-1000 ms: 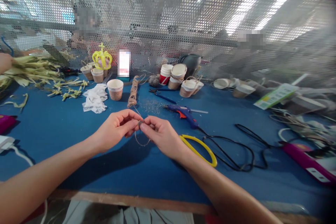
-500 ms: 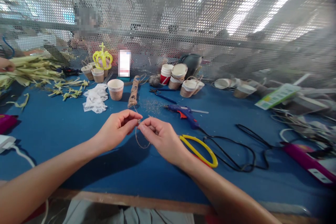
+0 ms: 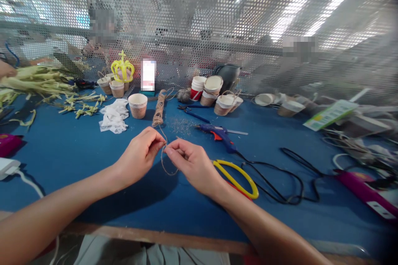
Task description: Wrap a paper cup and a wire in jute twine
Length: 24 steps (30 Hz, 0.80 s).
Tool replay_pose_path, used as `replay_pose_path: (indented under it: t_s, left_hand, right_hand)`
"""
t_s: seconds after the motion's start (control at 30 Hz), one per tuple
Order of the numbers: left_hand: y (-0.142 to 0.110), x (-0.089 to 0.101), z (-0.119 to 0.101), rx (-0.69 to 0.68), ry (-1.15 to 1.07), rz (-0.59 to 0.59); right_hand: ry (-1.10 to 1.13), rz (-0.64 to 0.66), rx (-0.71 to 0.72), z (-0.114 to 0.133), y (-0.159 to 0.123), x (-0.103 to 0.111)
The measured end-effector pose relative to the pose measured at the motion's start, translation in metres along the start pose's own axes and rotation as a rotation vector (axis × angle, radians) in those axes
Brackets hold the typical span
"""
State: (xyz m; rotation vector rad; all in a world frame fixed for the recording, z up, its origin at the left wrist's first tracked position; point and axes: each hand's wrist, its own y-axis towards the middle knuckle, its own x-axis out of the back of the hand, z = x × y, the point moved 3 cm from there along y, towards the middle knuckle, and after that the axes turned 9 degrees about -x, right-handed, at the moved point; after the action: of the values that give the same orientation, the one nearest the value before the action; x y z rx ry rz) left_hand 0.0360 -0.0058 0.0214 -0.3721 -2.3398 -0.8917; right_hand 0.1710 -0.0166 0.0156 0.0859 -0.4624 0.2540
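Note:
Fingertips pinched, my left hand (image 3: 139, 155) holds a thin brown twine (image 3: 165, 169) at the middle of the table. My right hand (image 3: 188, 161) pinches the same twine just to the right, the fingertips of both hands almost touching. A loop of it hangs below the fingers. From my hands a strand runs up to a wound bundle of twine (image 3: 159, 109). Beyond my left hand stands a twine-wrapped paper cup (image 3: 137, 107), beside a crumpled white cloth (image 3: 114, 115). The exact crossing of the twine between my fingertips is too small to make out.
A blue glue gun (image 3: 217, 133) lies right of centre, its black cord (image 3: 276, 194) trailing right. Scissors with yellow-and-red handles (image 3: 239, 176) lie by my right wrist. Pliers (image 3: 194, 112), several cups (image 3: 224, 105), dried husks (image 3: 37, 80) and a phone (image 3: 148, 75) line the back.
My left hand has turned and shifted slightly, its fingers more closed on the twine. The right hand stays almost in place. At far left, another person's hand has moved a little.

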Motion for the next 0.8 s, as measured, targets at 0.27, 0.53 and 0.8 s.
replay_pose_path:
  t_s: [0.27, 0.53, 0.8]
  left_hand:
    - [-0.0003, 0.0017, -0.0028, -0.043, 0.011, -0.048]
    - [0.0002, 0.0018, -0.0052, -0.057, 0.032, -0.066]
    - [0.0003, 0.0022, -0.0077, -0.064, 0.038, -0.082]
  right_hand:
    - [-0.017, -0.027, 0.015, 0.0026, -0.0014, 0.0005]
    - [-0.015, -0.047, 0.032, 0.0041, -0.0027, -0.001]
    - [-0.013, -0.054, 0.056, 0.0062, -0.0049, -0.0015]
